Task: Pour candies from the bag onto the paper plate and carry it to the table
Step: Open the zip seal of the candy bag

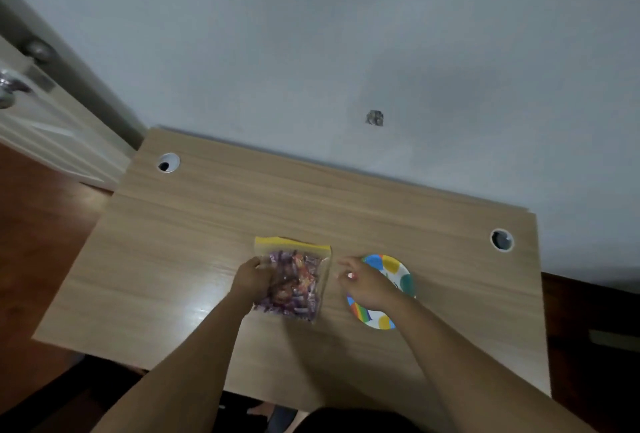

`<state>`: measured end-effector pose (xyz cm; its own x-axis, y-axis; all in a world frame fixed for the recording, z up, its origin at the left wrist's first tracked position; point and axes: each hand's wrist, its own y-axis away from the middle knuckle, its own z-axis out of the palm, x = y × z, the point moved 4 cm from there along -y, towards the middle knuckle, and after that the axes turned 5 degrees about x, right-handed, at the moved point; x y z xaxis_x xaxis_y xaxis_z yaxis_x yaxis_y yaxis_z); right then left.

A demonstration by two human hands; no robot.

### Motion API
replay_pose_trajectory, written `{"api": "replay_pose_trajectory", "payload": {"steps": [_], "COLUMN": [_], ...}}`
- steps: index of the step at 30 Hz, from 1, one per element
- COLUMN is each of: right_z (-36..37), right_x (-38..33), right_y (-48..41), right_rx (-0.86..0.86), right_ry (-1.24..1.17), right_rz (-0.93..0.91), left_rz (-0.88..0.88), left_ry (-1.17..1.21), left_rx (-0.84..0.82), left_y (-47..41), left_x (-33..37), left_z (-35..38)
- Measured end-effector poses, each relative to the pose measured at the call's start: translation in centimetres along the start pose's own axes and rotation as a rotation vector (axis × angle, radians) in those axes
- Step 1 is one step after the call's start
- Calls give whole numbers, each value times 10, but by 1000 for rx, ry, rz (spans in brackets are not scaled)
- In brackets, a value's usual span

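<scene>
Clear plastic with a yellow closing strip forms the bag (pixel 294 280), and it is seen lying flat on the wooden desk (pixel 214 231), a little in front of the person and just left of the paper plate (pixel 398 271). Wrapped candies (pixel 304 276), mostly purple and red, are seen through the plastic. The long axis of the bag runs away from the person toward the wall (pixel 311 34), with the yellow strip at the far end, so the mouth is pointed away from the body. The left hand (pixel 252 278) is laid on the left edge of the bag with the fingers curled around it, and a grasp appears to be taken, although the fingertips are hidden under the plastic. The right hand (pixel 363 282) is held loosely open above the left part of the plate, close to the right edge of the bag but not touching it, and nothing is gripped by it. No candy is seen on the plate, so the pouring is judged as not yet begun; the opening of the bag seems to be the step in hand. Whether the strip is already open cannot be told. For the next move, the yellow strip probably must be pulled apart with both hands, then the bag lifted and turned mouth-down over the plate.
</scene>
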<state>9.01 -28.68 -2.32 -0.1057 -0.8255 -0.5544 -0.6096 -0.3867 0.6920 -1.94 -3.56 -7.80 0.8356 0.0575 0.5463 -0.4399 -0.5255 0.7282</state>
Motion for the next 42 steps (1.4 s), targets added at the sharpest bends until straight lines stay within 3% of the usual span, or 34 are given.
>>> {"api": "replay_pose_trajectory", "payload": {"steps": [2, 8, 15, 21, 25, 29, 35, 42], "right_z": [-8, -24, -17, -12, -6, -4, -12, -15], "right_x": [-2, -17, -20, -17, -21, -26, -29, -26], "right_y": [0, 7, 29, 50, 64, 76, 93, 111], "right_rx": [43, 115, -58, -10, -11, -38, -3, 36], "right_ry": [27, 117, 102, 24, -70, -168, -230, -174], "right_rz": [-63, -270, -250, -265, -236, -207, -225, -248], "left_rz": [49, 482, 631, 620, 587, 515, 240, 227], "left_ry": [73, -79, -68, -49, -28, 138, 408, 531], "left_rx": [-77, -50, -127, -68, 69, 287, -217, -271], "left_y": [6, 30, 64, 86, 101, 130, 176, 190], "left_x": [0, 9, 15, 5, 0, 10, 25, 29], "left_z": [3, 3, 1, -2, -4, -9, 19, 34]}}
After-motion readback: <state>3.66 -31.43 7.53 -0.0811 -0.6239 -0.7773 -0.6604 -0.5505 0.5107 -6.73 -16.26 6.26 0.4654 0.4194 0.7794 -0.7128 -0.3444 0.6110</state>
